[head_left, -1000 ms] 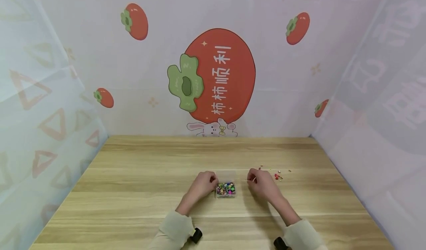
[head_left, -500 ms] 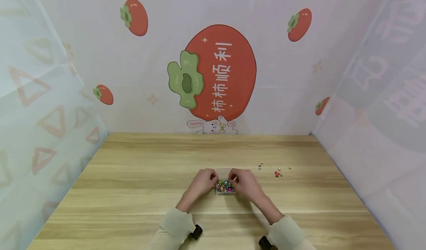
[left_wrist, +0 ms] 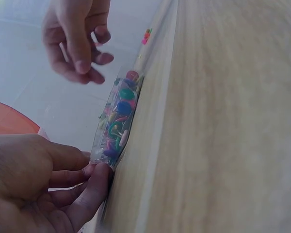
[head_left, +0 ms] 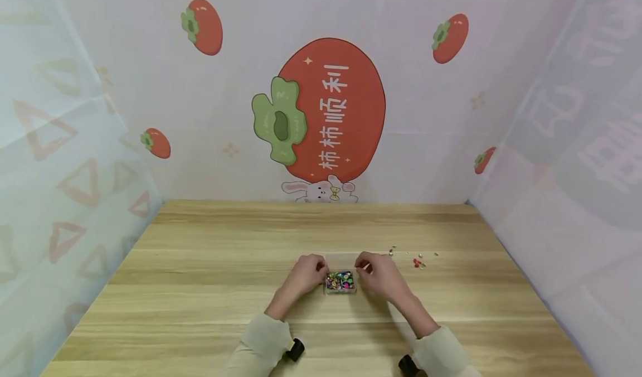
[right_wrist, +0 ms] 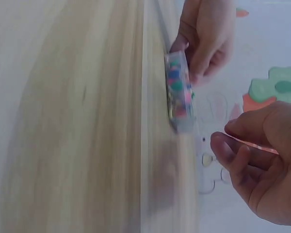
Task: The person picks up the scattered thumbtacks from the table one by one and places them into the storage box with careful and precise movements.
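Note:
A small clear plastic box (head_left: 341, 291) of colourful thumbtacks (left_wrist: 124, 108) stands on the wooden table, its transparent lid (head_left: 340, 261) raised at the back. My left hand (head_left: 306, 272) pinches the box's left end between thumb and fingers, seen closely in the left wrist view. Just off the box's right side is my right hand (head_left: 379, 274), above the table. Its fingers are loosely bent and apart in the right wrist view, with nothing between thumb and fingertips.
Several loose thumbtacks (head_left: 417, 263), some red and some metallic, lie on the table (head_left: 225, 243) right of my right hand. A white printed backdrop (head_left: 241, 59) rises behind the table, and pale sheets stand along both sides.
My right hand moved left from beside the loose thumbtacks to over the box, then drew back a little right. My left hand stays at the box.

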{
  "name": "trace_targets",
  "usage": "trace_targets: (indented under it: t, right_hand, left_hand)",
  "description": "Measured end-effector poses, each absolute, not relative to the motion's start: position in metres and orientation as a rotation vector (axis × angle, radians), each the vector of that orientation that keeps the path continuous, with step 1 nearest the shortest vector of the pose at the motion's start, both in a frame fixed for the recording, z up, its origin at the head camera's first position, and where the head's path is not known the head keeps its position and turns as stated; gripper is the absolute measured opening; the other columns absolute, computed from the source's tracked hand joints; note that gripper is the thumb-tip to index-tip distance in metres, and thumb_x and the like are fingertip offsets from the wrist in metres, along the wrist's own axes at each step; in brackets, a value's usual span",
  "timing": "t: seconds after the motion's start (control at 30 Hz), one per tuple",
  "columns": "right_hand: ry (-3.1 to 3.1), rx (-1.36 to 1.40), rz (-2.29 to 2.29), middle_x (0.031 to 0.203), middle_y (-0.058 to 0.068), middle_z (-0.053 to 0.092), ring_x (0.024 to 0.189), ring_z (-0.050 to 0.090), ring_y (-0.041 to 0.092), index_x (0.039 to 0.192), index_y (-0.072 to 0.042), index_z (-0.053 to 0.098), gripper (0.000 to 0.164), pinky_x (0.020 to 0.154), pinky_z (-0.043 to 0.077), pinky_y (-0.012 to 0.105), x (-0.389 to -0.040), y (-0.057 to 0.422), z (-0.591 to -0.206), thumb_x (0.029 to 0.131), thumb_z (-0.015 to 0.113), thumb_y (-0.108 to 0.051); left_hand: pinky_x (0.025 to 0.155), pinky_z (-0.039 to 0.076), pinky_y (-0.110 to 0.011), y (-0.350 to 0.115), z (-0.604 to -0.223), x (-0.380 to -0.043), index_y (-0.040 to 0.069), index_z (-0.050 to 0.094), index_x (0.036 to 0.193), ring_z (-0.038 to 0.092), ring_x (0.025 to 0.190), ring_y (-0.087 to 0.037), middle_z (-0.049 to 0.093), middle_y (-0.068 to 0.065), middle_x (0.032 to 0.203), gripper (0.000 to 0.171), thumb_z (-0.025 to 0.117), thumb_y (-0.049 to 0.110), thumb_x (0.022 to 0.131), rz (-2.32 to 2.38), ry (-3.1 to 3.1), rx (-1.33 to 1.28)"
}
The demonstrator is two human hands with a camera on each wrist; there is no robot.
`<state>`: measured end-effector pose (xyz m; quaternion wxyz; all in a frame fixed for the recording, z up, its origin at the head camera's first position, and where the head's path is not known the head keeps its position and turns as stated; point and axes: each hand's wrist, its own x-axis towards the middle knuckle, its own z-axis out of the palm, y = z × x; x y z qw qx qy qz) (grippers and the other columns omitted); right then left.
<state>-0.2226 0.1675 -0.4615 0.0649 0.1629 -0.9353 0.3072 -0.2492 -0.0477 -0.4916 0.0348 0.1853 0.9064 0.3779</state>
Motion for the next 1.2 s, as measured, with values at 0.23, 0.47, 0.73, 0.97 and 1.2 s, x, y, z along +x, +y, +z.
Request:
trace_targets:
  t: [0.23,0.47,0.73,0.97,1.2]
  right_hand:
    - [-2.818,0.378,0.868,0.086,0.005,0.072,0.074,0.064,0.012,0.09,-0.005,0.07,0.007,0.068,0.053,0.028,-0.226,0.213,-0.461,0.086,0.07,0.0]
    - [-2.832,0.304,0.781,0.092,0.012,0.068,0.076,0.061,0.019,0.095,-0.001,0.07,0.012,0.069,0.051,0.036,-0.234,0.263,-0.464,0.084,0.068,0.004]
    - [-2.849,0.319,0.661,0.078,0.007,0.063,0.073,0.057,0.018,0.082,-0.003,0.067,0.016,0.067,0.047,0.034,-0.242,0.294,-0.476,0.075,0.07,0.011]
    - [-2.931,0.313,0.619,0.068,0.001,0.059,0.065,0.05,0.014,0.074,-0.007,0.066,0.017,0.062,0.042,0.03,-0.247,0.297,-0.48,0.075,0.07,0.01]
    - [-2.938,0.29,0.616,0.07,0.002,0.062,0.065,0.051,0.013,0.075,-0.006,0.066,0.013,0.061,0.043,0.029,-0.246,0.296,-0.477,0.078,0.07,0.006]
  left_hand:
    - [0.054,0.041,-0.022,-0.048,-0.492,-0.25,0.008,0.068,0.08,0.049,0.058,-0.008,0.062,0.001,0.069,0.017,0.06,0.01,0.095,1.148,2.816,0.577]
    - [0.05,0.037,-0.021,-0.049,-0.492,-0.254,0.009,0.065,0.076,0.046,0.054,-0.008,0.057,0.002,0.064,0.021,0.06,0.011,0.096,1.165,2.823,0.57]
    - [0.05,0.037,-0.021,-0.047,-0.492,-0.256,0.008,0.066,0.076,0.045,0.055,-0.008,0.057,0.002,0.065,0.02,0.06,0.01,0.095,1.162,2.835,0.546]
    - [0.051,0.037,-0.021,-0.046,-0.493,-0.258,0.007,0.066,0.077,0.045,0.055,-0.009,0.058,0.0,0.066,0.019,0.06,0.009,0.095,1.147,2.846,0.529]
    - [0.053,0.04,-0.022,-0.046,-0.491,-0.259,0.005,0.069,0.082,0.049,0.058,-0.01,0.063,-0.002,0.071,0.017,0.059,0.008,0.095,1.164,2.825,0.536]
